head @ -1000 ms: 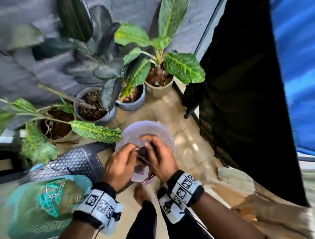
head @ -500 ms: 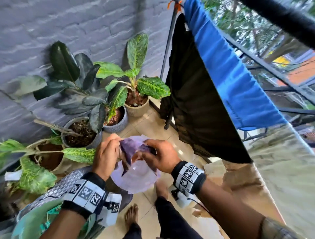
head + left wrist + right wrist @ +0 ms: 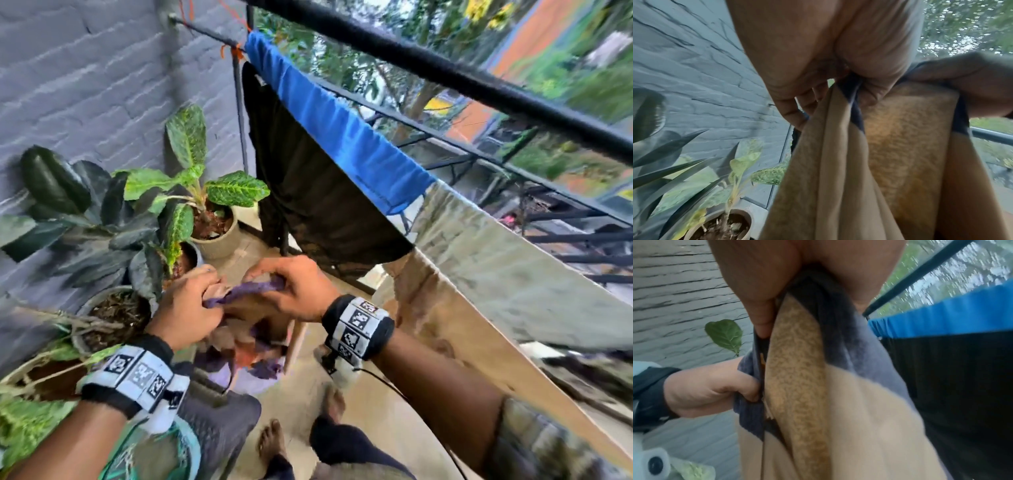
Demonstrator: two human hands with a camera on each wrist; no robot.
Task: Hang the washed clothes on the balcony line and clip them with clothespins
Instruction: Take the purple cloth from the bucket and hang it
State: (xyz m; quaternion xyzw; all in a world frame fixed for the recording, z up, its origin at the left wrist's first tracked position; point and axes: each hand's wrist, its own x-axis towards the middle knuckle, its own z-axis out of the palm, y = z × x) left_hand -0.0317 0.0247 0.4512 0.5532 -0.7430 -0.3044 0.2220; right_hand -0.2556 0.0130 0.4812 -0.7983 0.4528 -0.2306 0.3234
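Tan garment with purple trim [image 3: 246, 291], lifted at chest height above the pale lilac basin [image 3: 253, 380], purple edge bunched and stretched between both hands, rest of the cloth hanging down. Left hand [image 3: 186, 310] curled tight around the near end of that edge, fingers [image 3: 791, 112] pinching fabric. Right hand [image 3: 296, 286] closed on the other end, thumb [image 3: 760, 318] pressing the dark hem against the fuzzy tan side. Just beyond, on the balcony line: blue cloth [image 3: 337, 126] draped over, black garment [image 3: 308, 185] hanging below it, and a beige cloth [image 3: 486, 274] spread to the right. Black railing bar [image 3: 445, 73] running across above, trees blurred past it. Off to the left, potted plants [image 3: 202, 192] against the grey brick wall [image 3: 85, 75]. Dark woven basket [image 3: 219, 421] at lower left, beside a teal container [image 3: 186, 455], contents too blurred to tell. Black-and-white square marker patterns on both wristbands [image 3: 358, 327]; no readable writing anywhere.
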